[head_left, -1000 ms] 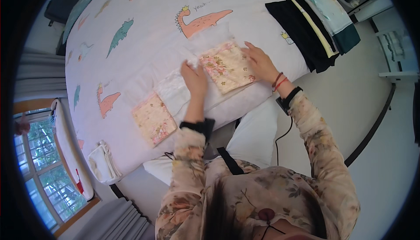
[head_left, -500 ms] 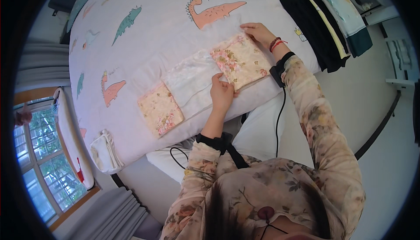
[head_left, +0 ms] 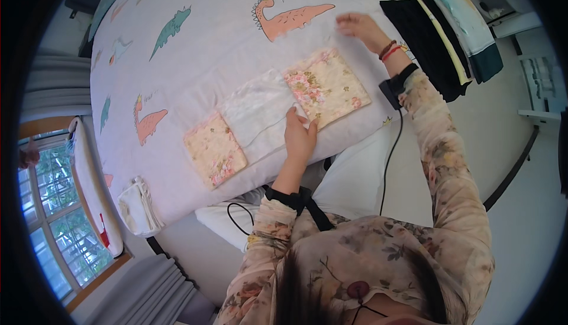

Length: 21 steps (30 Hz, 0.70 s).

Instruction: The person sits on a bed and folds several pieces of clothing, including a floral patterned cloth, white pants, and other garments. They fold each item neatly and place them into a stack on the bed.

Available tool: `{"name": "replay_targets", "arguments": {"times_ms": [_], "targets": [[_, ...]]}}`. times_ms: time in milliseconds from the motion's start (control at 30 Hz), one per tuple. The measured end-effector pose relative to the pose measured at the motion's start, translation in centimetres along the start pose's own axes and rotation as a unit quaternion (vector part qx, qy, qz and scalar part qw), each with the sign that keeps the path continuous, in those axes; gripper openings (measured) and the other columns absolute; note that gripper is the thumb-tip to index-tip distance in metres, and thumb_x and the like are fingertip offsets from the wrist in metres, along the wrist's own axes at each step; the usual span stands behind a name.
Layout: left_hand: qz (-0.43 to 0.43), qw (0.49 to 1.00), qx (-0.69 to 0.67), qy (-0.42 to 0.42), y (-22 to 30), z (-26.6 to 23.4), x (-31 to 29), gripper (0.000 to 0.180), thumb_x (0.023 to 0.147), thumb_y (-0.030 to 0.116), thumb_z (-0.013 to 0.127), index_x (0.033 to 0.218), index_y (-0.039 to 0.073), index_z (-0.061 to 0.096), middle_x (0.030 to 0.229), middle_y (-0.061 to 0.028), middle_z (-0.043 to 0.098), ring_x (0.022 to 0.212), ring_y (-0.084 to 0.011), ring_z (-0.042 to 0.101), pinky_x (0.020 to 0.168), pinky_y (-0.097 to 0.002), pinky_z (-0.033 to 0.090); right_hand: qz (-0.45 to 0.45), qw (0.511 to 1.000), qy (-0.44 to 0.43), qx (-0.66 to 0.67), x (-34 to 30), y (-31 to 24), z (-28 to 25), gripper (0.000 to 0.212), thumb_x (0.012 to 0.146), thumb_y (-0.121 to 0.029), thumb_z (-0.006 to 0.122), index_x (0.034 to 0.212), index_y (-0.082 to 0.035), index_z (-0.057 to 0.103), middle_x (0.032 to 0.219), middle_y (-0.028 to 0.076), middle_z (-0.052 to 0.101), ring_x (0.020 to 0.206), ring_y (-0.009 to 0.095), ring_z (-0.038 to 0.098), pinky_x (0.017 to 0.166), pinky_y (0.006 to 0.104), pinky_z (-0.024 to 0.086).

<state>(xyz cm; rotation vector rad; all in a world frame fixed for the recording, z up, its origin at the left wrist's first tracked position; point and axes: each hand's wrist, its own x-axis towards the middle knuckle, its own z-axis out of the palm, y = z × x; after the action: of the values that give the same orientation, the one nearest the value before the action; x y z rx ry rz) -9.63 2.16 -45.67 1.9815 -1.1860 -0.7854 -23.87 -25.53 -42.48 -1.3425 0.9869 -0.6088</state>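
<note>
A white, lace-like cloth [head_left: 254,109] with folded floral ends lies across the near part of the bed. Its right end is a cream and pink floral panel [head_left: 334,85], its left end a smaller floral panel [head_left: 216,153]. My left hand [head_left: 300,135] pinches the cloth where the white part meets the right panel's near corner; its thumb and forefinger are bent around the edge. Raised beyond that panel's far right corner, my right hand [head_left: 362,29] holds nothing, its fingers stretched out and slightly blurred.
The bed wears a pale dinosaur-print sheet [head_left: 195,76]. Folded black clothing [head_left: 420,47] and a pale garment with a dark green end [head_left: 461,17] lie at the right edge. A folded white cloth [head_left: 139,206] sits at the near left corner, close to a window [head_left: 71,206].
My right hand has let go of the right panel's far edge and moved up and to the right. The panel now lies flatter. My left hand stays at its near corner, slightly shifted.
</note>
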Motion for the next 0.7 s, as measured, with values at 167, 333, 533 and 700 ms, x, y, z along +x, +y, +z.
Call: {"name": "replay_targets", "arguments": {"times_ms": [167, 333, 533, 700], "targets": [[0.263, 0.953, 0.151, 0.009, 3.1, 1.7, 0.6, 0.064, 0.076, 0.021, 0.067, 0.131, 0.003, 0.038, 0.136, -0.0207, 0.033, 0.130, -0.0420, 0.023, 0.103, -0.0568, 0.022, 0.173, 0.980, -0.057, -0.074, -2.3, 3.0, -0.8, 0.035, 0.089, -0.013, 0.054, 0.124, -0.011, 0.052, 0.099, 0.007, 0.060, 0.091, 0.015, 0.059, 0.085, 0.0261, 0.046], [0.296, 0.907, 0.277, -0.113, 2.0, 6.2, 0.8, 0.064, 0.081, 0.040, 0.059, 0.138, 0.021, 0.037, 0.149, -0.0107, 0.020, 0.136, -0.0446, 0.008, 0.099, -0.0704, 0.006, -0.019, 0.980, -0.130, -0.149, 0.4, 4.2, 1.8, 0.044, 0.088, -0.014, 0.054, 0.131, -0.011, 0.047, 0.112, 0.010, 0.058, 0.101, 0.015, 0.054, 0.086, 0.0263, 0.044], [0.340, 0.887, 0.290, -0.113, -0.3, 7.3, 1.5, 0.062, 0.082, 0.046, 0.055, 0.138, 0.024, 0.038, 0.150, -0.0065, 0.020, 0.136, -0.0430, 0.007, 0.102, -0.0678, 0.005, -0.125, 0.972, 0.051, -0.194, -1.3, 2.5, 0.4, 0.041, 0.085, -0.016, 0.057, 0.122, -0.001, 0.050, 0.107, 0.010, 0.060, 0.095, 0.017, 0.057, 0.081, 0.0285, 0.046], [0.355, 0.889, 0.268, -0.110, -0.2, 7.2, 1.4, 0.061, 0.084, 0.045, 0.054, 0.138, 0.022, 0.037, 0.149, -0.0098, 0.021, 0.136, -0.0435, 0.010, 0.100, -0.0687, 0.008, 0.034, 0.968, -0.002, -0.247, -11.1, 7.6, -2.0, 0.045, 0.079, -0.010, 0.063, 0.121, -0.001, 0.048, 0.088, 0.009, 0.062, 0.084, 0.015, 0.059, 0.072, 0.0272, 0.049]]}}
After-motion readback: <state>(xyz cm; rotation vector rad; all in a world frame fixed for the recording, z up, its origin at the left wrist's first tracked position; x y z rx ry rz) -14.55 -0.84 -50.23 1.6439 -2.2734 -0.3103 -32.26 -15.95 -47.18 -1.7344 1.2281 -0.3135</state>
